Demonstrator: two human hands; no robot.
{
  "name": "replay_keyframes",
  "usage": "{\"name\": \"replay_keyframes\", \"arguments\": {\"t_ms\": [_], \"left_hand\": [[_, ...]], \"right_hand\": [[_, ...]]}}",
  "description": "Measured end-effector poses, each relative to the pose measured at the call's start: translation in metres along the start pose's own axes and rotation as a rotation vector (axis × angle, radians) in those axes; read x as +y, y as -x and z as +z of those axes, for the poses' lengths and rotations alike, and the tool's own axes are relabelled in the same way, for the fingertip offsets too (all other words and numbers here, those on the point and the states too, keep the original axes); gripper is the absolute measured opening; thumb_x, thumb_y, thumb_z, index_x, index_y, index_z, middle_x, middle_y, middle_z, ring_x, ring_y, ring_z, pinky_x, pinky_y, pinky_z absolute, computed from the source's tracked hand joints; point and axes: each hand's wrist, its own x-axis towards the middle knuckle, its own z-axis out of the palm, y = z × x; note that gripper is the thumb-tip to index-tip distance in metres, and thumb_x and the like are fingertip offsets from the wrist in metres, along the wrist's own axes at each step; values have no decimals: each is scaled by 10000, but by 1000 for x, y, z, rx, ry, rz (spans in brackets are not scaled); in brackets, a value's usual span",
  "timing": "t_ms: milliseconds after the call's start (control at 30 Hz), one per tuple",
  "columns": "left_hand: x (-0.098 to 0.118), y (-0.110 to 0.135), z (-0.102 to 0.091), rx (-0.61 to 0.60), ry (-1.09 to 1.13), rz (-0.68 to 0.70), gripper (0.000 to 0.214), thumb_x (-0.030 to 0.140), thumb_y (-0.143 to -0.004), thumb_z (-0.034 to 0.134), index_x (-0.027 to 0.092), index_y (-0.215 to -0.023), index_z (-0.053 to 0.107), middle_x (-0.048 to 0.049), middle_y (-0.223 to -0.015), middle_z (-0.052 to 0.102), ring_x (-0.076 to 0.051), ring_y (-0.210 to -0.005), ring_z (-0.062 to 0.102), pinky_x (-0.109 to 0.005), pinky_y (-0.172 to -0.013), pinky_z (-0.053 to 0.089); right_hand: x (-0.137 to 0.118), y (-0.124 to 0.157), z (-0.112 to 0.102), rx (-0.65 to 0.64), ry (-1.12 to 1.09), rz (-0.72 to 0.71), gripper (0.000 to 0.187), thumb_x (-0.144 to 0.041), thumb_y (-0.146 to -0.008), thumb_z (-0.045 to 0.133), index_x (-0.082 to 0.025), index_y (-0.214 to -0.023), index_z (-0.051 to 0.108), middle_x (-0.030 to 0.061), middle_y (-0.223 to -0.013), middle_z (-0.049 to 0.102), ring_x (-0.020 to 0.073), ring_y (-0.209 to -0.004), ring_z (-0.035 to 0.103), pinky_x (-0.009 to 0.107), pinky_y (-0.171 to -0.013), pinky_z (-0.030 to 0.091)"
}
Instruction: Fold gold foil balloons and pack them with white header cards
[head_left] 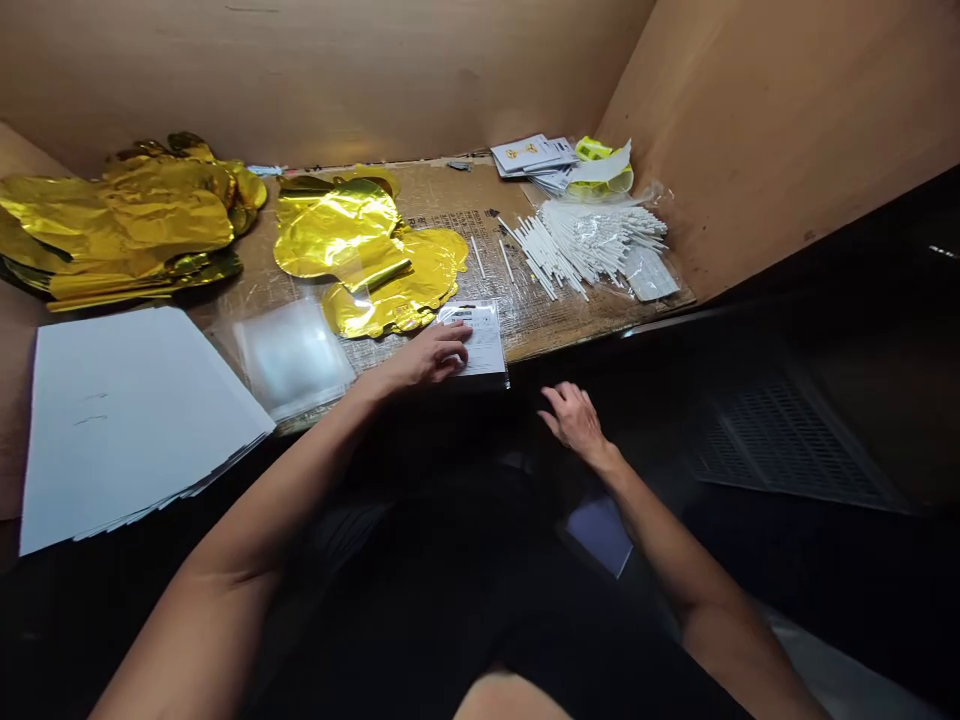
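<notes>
My left hand rests on a white printed card in a clear plastic sleeve at the table's front edge. Its index finger stretches over the print while the other fingers bend loosely, not gripping. Beyond the front edge, my right hand hangs in the air, fingers apart and holding nothing. Flat gold foil balloons lie just behind my left hand. To its left is a stack of clear plastic bags. Two loose white sticks lie behind the card.
White sticks spill from a clear bag on the right. Behind them are printed cards and a yellow tape roll. More gold foil and white sheets occupy the left. Cardboard walls enclose the table. A purplish packet lies below.
</notes>
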Motion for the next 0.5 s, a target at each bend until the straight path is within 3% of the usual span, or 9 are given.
{"name": "replay_keyframes", "arguments": {"t_ms": [100, 167, 267, 333, 433, 500], "left_hand": [[2, 2, -2, -44, -3, -24, 246, 320, -1036, 563, 223, -1015, 789, -117, -1576, 598, -325, -1543, 478, -540, -1282, 409], [4, 2, -1, -70, -11, -28, 259, 432, -1019, 638, 219, -1037, 784, -132, -1602, 571, -343, -1545, 473, -550, -1282, 405], [11, 4, 8, -8, -36, -51, 273, 466, -991, 693, 201, -1024, 752, -160, -1564, 603, -350, -1523, 503, -552, -1255, 434], [21, 8, 20, 79, -57, -97, 197, 360, -1036, 621, 194, -1051, 727, -161, -1497, 657, -326, -1489, 547, -541, -1229, 463], [38, 17, 36, 175, -16, -105, 199, 228, -1053, 544, 203, -1175, 699, -141, -1422, 712, -280, -1415, 624, -500, -1177, 519], [40, 25, 35, 260, 60, -112, 216, 211, -1039, 567, 214, -1213, 695, -122, -1342, 756, -248, -1289, 706, -429, -1081, 582]], "right_hand": [[-29, -44, 1, 15, 23, -299, 316, -316, -980, 747, -259, -1291, 738, 176, -1369, 652, 361, -1257, 586, 537, -1062, 474], [-49, -71, 4, 93, -71, -324, 163, -338, -1034, 657, -226, -1100, 757, 157, -1224, 684, 318, -1171, 611, 477, -1019, 498], [-73, -88, 10, 214, -252, -76, 220, -359, -1030, 628, -214, -868, 654, 98, -916, 667, 251, -885, 642, 390, -832, 530], [-83, -82, 13, 219, -425, 156, 210, -416, -969, 698, -225, -946, 614, 31, -776, 644, 208, -701, 616, 342, -690, 517], [-85, -70, 7, 20, -810, 385, 362, -518, -916, 720, -232, -1080, 570, -64, -610, 588, 150, -471, 527, 256, -459, 396], [-77, -78, -9, -120, -985, 396, 404, -566, -891, 734, -224, -1040, 579, -79, -569, 560, 125, -408, 503, 222, -386, 315]]}}
